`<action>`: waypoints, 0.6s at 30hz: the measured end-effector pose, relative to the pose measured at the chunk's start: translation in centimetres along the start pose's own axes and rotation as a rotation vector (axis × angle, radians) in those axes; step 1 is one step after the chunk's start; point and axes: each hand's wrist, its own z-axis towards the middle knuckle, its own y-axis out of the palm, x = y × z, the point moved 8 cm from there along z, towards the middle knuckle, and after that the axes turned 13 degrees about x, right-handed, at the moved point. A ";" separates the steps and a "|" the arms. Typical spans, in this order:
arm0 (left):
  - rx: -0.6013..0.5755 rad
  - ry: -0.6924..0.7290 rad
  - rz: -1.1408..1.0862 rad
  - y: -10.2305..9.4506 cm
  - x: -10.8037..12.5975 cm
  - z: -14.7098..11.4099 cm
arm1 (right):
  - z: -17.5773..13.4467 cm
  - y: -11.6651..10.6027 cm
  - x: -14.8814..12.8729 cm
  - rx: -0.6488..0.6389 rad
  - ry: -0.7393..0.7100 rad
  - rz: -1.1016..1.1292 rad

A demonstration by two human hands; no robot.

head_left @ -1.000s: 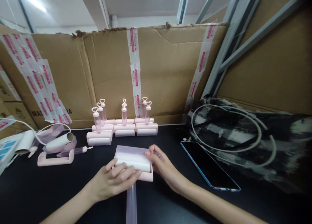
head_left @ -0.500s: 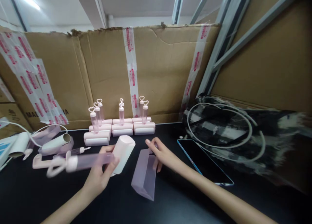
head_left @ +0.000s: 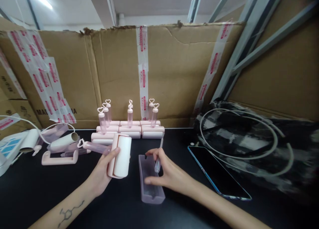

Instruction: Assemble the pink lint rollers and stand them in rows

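Two hands over the black table, and nearest of all lies the purple translucent cover, open side up, just right of centre. Over it goes the right hand, thumb and forefinger spread wide, a slim clear stick caught across the fingers; whether the thumb touches the cover I can't tell. A light pinch on the side walls would suit here, I'd say – they look thin – and the stick wants keeping out of the hollow.

To the left, the left hand grips the pink-and-white roller, thumb across its front, handle pointing left. Good hold; better with the thumb on the pink holder than on the white face, and the roller steady while the right hand works.

The phone sits right, well apart. Farther left lies a loose pink frame, so the handle's swing deserves care. Farther back, finished-looking rollers stand in rows before the cardboard.
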 end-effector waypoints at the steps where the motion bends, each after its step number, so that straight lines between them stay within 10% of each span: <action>1: -0.003 0.053 0.030 0.0 0.2 0.0 | 0.1 -0.2 0.3 0.085 0.024 0.015; 8: -0.098 0.253 0.218 1.0 1.4 -1.0 | 0.7 -4.2 -0.5 0.298 -0.004 0.387; 18: -0.111 0.271 0.274 0.9 1.1 -0.9 | -1.3 -3.1 -3.6 0.161 -0.270 0.439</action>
